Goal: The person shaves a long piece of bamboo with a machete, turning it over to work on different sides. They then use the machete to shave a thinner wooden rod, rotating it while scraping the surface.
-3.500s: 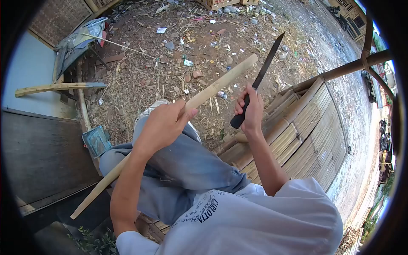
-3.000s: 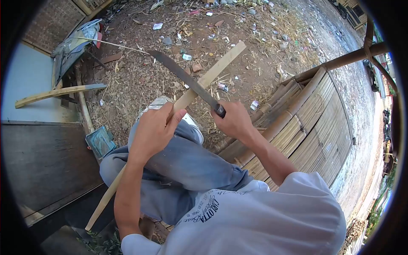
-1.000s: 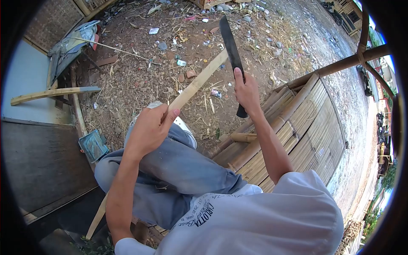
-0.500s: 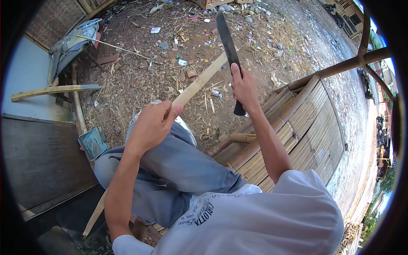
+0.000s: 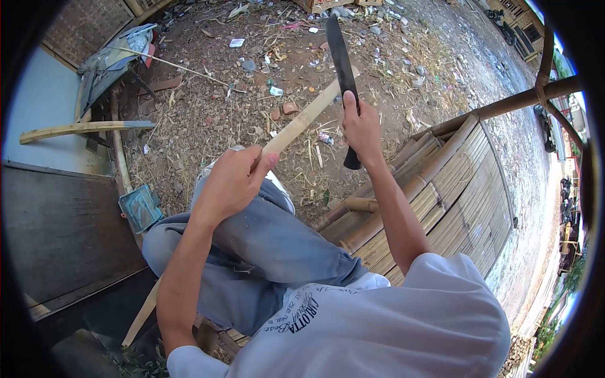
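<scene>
My left hand (image 5: 234,183) is closed around a long, pale bamboo strip (image 5: 304,120), its thumb lying along the top. The strip slants up and away over the littered ground, and its back end shows behind my left forearm. In my right hand (image 5: 362,131) is a machete (image 5: 341,57), gripped by its black handle with the thumb pressed on top. The dark blade points away from me and overlaps the far part of the strip in this view. My bent legs in grey-blue trousers (image 5: 271,236) are under the left hand.
A bamboo-slat bench (image 5: 463,170) stands at my right, with a bamboo pole (image 5: 504,108) beyond it. To the left are a blue plastic container (image 5: 140,208), a curved wooden piece (image 5: 82,128) and a dark panel (image 5: 69,233). Litter and brick bits (image 5: 289,108) cover the dirt.
The machete blade and the strip still overlap near the strip's far end, with both hands keeping their grips. The surroundings have shifted slightly in view as the head moved.
</scene>
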### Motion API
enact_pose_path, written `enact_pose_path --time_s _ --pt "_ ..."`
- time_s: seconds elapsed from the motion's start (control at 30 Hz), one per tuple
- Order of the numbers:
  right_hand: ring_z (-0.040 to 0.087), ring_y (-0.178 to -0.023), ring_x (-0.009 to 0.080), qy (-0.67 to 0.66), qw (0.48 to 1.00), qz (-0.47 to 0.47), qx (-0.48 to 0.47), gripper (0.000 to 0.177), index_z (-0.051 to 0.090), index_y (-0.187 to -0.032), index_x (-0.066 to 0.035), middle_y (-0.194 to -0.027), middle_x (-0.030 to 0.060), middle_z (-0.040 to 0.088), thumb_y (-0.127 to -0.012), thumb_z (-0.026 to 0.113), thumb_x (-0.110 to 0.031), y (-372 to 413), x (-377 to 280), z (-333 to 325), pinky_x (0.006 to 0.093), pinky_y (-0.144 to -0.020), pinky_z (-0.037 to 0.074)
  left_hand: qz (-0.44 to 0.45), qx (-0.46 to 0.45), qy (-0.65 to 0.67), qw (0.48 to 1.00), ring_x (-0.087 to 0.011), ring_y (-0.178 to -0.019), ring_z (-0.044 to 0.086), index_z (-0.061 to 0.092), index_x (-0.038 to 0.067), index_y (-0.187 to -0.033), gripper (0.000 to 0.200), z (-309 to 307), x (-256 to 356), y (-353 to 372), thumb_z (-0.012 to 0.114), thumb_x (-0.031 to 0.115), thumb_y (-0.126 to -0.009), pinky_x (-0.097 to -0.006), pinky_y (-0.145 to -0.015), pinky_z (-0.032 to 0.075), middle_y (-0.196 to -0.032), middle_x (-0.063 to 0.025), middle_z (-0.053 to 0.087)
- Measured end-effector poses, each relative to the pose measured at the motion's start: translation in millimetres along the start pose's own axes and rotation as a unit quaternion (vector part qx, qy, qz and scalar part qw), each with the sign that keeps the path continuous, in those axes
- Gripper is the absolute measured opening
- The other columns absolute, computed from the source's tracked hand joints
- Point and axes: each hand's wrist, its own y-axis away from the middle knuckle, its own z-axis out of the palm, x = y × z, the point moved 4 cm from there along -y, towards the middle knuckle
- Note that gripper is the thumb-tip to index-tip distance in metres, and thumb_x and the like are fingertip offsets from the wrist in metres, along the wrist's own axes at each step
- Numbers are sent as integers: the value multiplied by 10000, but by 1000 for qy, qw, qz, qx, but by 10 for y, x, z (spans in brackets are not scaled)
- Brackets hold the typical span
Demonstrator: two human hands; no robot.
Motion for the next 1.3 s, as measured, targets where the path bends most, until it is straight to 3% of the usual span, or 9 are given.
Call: enact_pose_path --time_s 0.3,0.37,0.47,0.67,0.8,0.87,1.07,1.23,1.3 --pt "443 -464 220 19 1000 -12 11 590 538 -659 22 -506 106 466 -1001 461 -452 160 -2 66 414 -493 356 5 13 11 1000 -183 -505 350 549 -26 -774 428 2 -3 -6 539 342 -991 -381 -495 300 -542 -101 412" --pt "460 -461 226 76 995 -54 -20 600 540 -637 26 -495 107 461 -1003 456 -442 392 -66 202 415 -494 363 3 14 6 1000 -323 -492 444 550 -19 -734 424 -20 21 -20 541 323 -985 -437 -510 336 -553 -174 480" --pt "486 -476 246 87 994 -66 -21 593 553 -661 35 -506 130 475 -998 464 -444 401 -178 124 419 -509 375 2 15 -1 1000 -188 -506 348 548 -23 -767 415 -4 24 -14 545 328 -988 -386 -499 298 -544 -102 413" --pt "508 -471 279 101 988 -118 -14 566 569 -693 40 -516 142 507 -1006 456 -418 528 -203 203 416 -507 383 19 25 11 999 -207 -504 351 546 -21 -767 408 -1 -17 -12 544 322 -988 -393 -501 299 -551 -116 428" --pt "556 -537 330 53 998 5 -43 562 577 -708 46 -570 195 545 -994 476 -427 469 -179 137 447 -553 408 16 18 3 1000 -202 -506 353 544 -23 -772 409 11 -4 20 546 325 -987 -393 -502 301 -551 -111 426" --pt "565 -552 348 125 987 -88 -44 562 578 -683 33 -592 195 571 -997 477 -422 621 -228 241 437 -548 407 0 16 16 1000 -195 -509 358 548 -26 -775 414 -14 1 12 548 330 -986 -387 -504 307 -552 -107 428" --pt "603 -660 387 201 970 -62 -119 358 549 -1063 14 -711 210 607 -987 502 -332 674 -373 53 491 -600 429 -3 37 4 999 -187 -515 371 556 -26 -780 422 23 -9 8 539 339 -991 -375 -505 320 -562 -105 453" --pt "615 -779 345 213 892 -379 -121 495 344 -1422 -33 -951 201 598 -993 487 -235 841 -308 63 430 -655 474 -28 13 24 999 -198 -516 406 549 -28 -793 414 13 21 -4 535 334 -992 -391 -519 334 -571 -122 471" --pt "613 -750 345 224 892 -353 -171 524 317 -1464 -74 -914 198 599 -994 485 -234 823 -323 6 435 -652 471 -38 5 39 998 -212 -518 418 547 -28 -798 410 29 -6 -4 534 333 -992 -398 -525 340 -573 -129 477"
